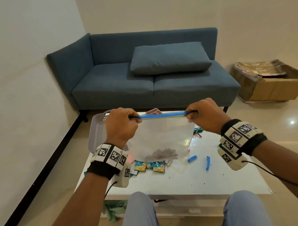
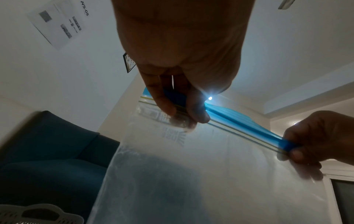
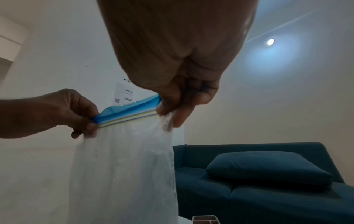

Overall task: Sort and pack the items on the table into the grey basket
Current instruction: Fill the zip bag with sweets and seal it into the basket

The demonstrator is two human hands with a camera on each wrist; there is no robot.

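While the clear bag hangs above the table, the left hand and right hand each pinch an end of its blue seal. Only the head view shows dark bits inside, the grey basket behind, packets and blue clips below.

Between the left hand and the right hand hung a clear, slightly frosted, crinkly plastic zip bag with a smooth blue seal strip. Below the hands, the white table was glossy and mirror-like. Beside the left hand sat a matt grey perforated plastic basket. Beyond both hands, the blue sofa looked woven cloth, matt. Right of the right hand stood a rough brown cardboard box.
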